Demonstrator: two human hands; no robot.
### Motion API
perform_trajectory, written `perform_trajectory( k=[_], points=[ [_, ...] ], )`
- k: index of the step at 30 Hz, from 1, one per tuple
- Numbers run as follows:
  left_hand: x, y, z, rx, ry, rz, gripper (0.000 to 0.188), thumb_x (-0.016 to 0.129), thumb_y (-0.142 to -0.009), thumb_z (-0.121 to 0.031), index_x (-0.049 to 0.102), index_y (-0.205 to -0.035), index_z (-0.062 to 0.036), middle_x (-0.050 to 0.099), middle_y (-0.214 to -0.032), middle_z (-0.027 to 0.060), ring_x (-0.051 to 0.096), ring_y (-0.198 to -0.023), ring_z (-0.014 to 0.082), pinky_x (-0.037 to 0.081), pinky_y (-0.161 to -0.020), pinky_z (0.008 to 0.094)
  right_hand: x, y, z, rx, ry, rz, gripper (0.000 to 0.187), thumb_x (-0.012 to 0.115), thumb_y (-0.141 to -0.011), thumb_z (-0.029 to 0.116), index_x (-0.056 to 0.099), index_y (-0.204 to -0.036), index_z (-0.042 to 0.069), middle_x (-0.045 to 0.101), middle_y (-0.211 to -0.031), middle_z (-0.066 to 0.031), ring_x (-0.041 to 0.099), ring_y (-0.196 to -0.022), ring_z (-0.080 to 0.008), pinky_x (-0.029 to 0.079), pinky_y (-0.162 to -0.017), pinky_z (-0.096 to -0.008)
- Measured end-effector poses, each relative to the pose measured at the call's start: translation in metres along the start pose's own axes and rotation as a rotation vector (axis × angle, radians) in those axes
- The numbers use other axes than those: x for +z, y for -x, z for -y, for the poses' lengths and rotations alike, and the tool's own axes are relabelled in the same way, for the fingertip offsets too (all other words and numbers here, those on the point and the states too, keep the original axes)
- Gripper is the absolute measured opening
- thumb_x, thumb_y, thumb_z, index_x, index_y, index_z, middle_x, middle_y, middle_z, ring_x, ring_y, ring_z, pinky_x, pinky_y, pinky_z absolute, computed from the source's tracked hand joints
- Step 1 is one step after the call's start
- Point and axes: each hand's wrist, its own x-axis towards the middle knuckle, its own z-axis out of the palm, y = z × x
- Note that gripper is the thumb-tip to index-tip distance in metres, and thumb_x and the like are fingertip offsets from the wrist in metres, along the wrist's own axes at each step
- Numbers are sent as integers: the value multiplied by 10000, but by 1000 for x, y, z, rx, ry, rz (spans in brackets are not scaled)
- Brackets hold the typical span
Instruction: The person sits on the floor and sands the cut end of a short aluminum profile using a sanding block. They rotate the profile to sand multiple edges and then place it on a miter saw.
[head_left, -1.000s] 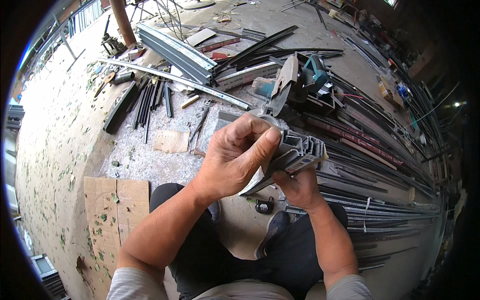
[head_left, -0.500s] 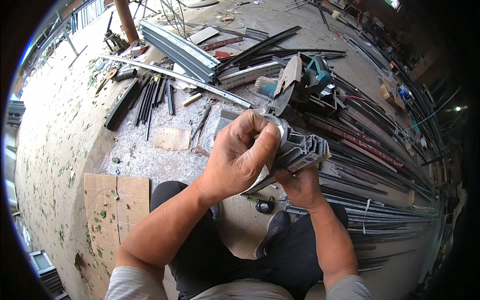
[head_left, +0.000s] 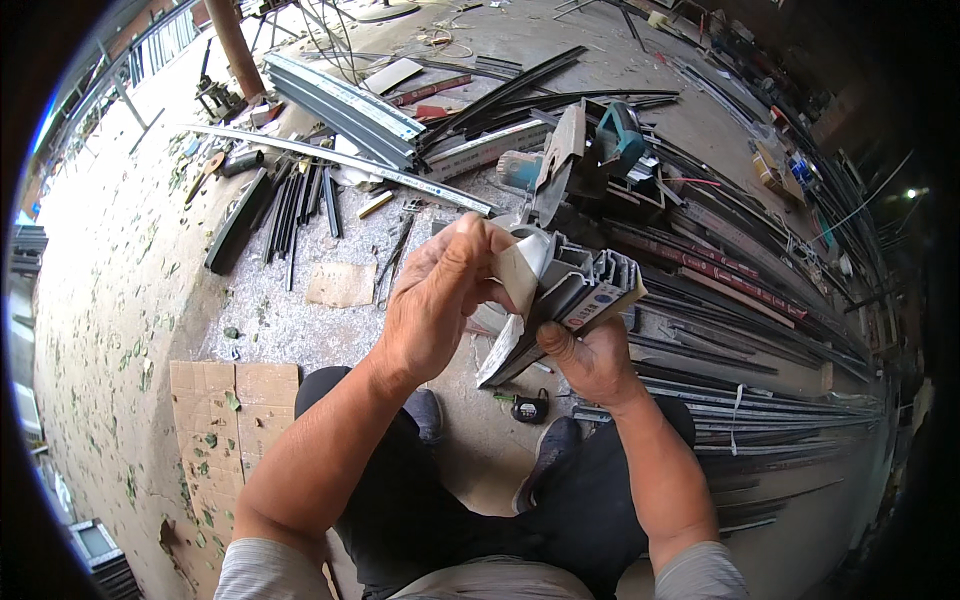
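Note:
My right hand grips a short cut piece of grey metal profile from its right side, thumb on the near face. The profile's cut end faces away and up, showing hollow chambers and ribs. Whitish protective film stands partly peeled off its left side, with a loose strip hanging lower down. Pinched at the film's edge are the thumb and fingers of my left hand. Just beyond the profile sits a teal power saw with a grey blade guard.
Long dark profiles lie stacked to the right. A grey profile bundle and short black offcuts lie ahead left. Flattened cardboard is at my left knee; a black tape measure lies between my shoes.
My left hand has moved left and down, drawing the film away from the profile. The profile and my right hand have shifted slightly left.

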Motion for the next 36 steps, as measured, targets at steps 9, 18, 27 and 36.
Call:
perform_trajectory(
  k=[9,18,27,36],
  points=[
    [-4,-2,6,30,-286,50,718,466,-1148,-628,659,-1354,31,712,-1219,135,687,-1121,215,565,-987,363,-4,-2,4,-55,80,-17,509,730,-1057,505,763,-1229,27,794,-1127,-130,758,-1065,-287,577,-934,-400],
    [-4,4,1,0,-321,194,776,681,-1054,-597,558,-1508,20,688,-1343,141,652,-1275,254,481,-1159,446,-10,2,0,22,-9,3,533,721,-1059,521,710,-1314,53,780,-1148,-113,751,-1066,-249,582,-929,-385],
    [5,1,5,-16,-604,220,606,876,-973,-374,662,-1418,-22,739,-1298,96,681,-1228,215,518,-1121,448,-8,2,-3,56,-117,-30,457,773,-1050,416,705,-1324,56,771,-1154,-91,730,-1058,-205,583,-934,-362],
    [4,1,5,-55,-618,206,558,861,-995,-330,663,-1394,6,732,-1331,105,659,-1269,215,491,-1150,440,-7,0,-3,29,-113,10,471,785,-1048,380,677,-1380,63,750,-1231,-97,719,-1123,-217,575,-972,-373]
  ],
)
